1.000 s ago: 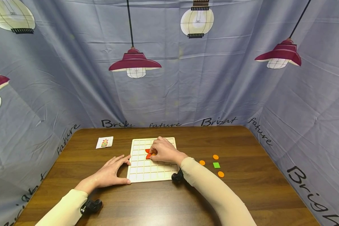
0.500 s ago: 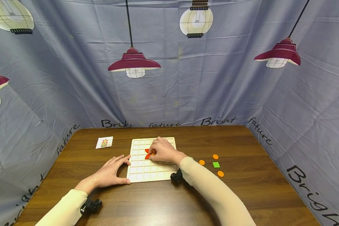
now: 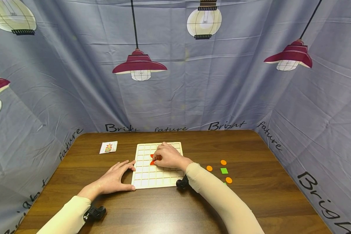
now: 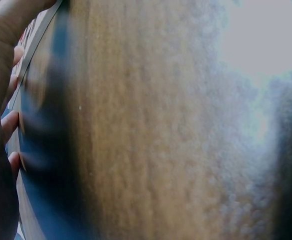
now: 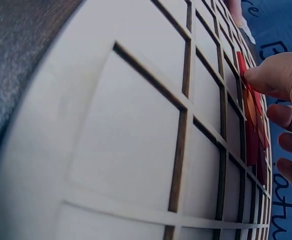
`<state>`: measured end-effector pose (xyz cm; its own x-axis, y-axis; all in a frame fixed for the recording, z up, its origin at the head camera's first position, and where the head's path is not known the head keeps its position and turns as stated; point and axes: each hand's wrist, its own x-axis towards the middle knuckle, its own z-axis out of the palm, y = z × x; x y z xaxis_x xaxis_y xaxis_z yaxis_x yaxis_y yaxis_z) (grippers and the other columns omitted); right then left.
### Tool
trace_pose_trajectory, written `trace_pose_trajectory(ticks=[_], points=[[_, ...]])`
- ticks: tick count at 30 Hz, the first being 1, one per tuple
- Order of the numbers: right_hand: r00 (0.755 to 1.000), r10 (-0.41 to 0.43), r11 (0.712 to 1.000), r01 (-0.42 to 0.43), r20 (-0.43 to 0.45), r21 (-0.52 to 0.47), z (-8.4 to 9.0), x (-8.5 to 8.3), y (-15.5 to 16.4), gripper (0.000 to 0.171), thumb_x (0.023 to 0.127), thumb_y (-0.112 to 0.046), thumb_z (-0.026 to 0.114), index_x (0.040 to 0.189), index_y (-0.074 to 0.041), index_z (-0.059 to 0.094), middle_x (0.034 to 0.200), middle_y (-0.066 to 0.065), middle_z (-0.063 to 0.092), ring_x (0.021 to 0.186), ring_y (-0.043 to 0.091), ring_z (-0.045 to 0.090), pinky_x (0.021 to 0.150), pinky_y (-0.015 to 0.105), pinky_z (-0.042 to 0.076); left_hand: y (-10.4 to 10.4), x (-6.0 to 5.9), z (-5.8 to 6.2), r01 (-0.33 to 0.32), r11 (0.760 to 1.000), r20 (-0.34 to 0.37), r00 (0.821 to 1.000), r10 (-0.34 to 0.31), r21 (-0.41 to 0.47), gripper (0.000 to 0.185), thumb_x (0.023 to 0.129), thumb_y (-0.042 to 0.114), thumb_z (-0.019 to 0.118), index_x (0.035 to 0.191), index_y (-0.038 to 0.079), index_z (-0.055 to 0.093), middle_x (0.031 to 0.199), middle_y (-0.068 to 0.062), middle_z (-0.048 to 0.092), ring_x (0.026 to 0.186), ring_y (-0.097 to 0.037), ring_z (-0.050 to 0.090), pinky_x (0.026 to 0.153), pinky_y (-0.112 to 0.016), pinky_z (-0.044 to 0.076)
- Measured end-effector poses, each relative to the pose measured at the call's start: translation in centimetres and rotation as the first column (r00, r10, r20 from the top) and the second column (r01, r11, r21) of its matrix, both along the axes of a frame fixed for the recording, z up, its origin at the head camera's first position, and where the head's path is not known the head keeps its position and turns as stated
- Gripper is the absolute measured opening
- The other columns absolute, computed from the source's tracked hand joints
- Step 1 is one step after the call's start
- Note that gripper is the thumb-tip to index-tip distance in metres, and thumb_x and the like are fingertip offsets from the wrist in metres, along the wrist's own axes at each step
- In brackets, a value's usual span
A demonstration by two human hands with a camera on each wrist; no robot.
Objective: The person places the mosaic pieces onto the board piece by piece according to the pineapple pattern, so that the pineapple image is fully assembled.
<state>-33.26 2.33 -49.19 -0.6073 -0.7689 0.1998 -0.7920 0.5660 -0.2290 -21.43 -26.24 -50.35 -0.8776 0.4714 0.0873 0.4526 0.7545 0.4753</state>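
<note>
I see a cream grid board (image 3: 156, 175) lying flat at the middle of the wooden table (image 3: 169, 211). Red pieces (image 3: 152, 159) with an orange piece lie on its squares near the centre. My right hand (image 3: 170, 157) rests over them, fingers curled, fingertips (image 5: 265, 80) pinching the red pieces. My left hand (image 3: 114, 178) lies open, thumb and fingers spread against the board's left edge
</note>
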Motion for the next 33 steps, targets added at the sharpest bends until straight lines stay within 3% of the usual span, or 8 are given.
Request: trace_pose_trajectory(ticks=[7, 11, 16, 22, 33], points=[[0.998, -0.031, 0.999, 0.033, 0.053, -0.041, 1.1, 0.2, 1.5, 0.018, 0.091, -0.034, 0.071, 0.107, -0.029, 0.079, 0.091, -0.018, 0.06, 0.091, 0.008, 0.045, 0.077, 0.027, 0.04, 0.1, -0.1, 0.1, 0.006, 1.0, 0.001, 1.0, -0.006, 0.002, 0.065, 0.078, 0.064, 0.08, 0.123, 0.024, 0.057, 0.16, -0.01, 0.041, 0.147, -0.043, 0.032, 0.119, -0.065, 0.017], [0.996, -0.054, 0.995, 0.06, 0.067, -0.082, 2.4, 0.1, 3.9, 0.016, 0.095, -0.034, 0.069, 0.105, -0.027, 0.079, 0.095, -0.017, 0.061, 0.094, 0.01, 0.046, 0.083, 0.03, 0.042, 0.1, 0.0, 0.3, 0.009, 1.0, 0.0, 1.0, -0.009, 0.004, 0.065, 0.078, 0.064, 0.08, 0.124, 0.023, 0.058, 0.16, -0.01, 0.041, 0.148, -0.043, 0.032, 0.12, -0.065, 0.016], [0.99, -0.084, 0.981, 0.102, 0.115, -0.162, 3.7, 0.2, 8.3, 0.014, 0.097, -0.031, 0.069, 0.104, -0.024, 0.079, 0.098, -0.014, 0.063, 0.098, 0.016, 0.051, 0.093, 0.038, 0.044, 0.0, 0.1, 0.3, 0.006, 1.0, 0.006, 1.0, -0.006, 0.007, 0.065, 0.079, 0.063, 0.08, 0.124, 0.023, 0.058, 0.161, -0.01, 0.041, 0.148, -0.043, 0.031, 0.119, -0.066, 0.016], [0.976, -0.166, 0.955, 0.196, 0.144, -0.224, 4.3, 0.7, 14.7, 0.02, 0.098, -0.034, 0.071, 0.11, -0.021, 0.078, 0.102, -0.015, 0.064, 0.103, 0.014, 0.051, 0.088, 0.041, 0.047, 0.0, 0.1, 0.2, 0.005, 1.0, -0.002, 1.0, -0.005, 0.009, 0.066, 0.079, 0.064, 0.079, 0.125, 0.023, 0.058, 0.161, -0.009, 0.04, 0.147, -0.044, 0.032, 0.118, -0.067, 0.017], [0.919, -0.342, 0.886, 0.384, 0.193, -0.258, 3.2, 2.6, 24.8, 0.023, 0.097, -0.033, 0.073, 0.114, -0.019, 0.077, 0.103, -0.011, 0.066, 0.105, 0.027, 0.053, 0.08, 0.04, 0.046, -0.1, 0.3, 0.0, 0.015, 1.0, -0.01, 1.0, -0.014, 0.012, 0.065, 0.079, 0.066, 0.078, 0.124, 0.023, 0.058, 0.16, -0.01, 0.041, 0.147, -0.044, 0.032, 0.118, -0.067, 0.018]])
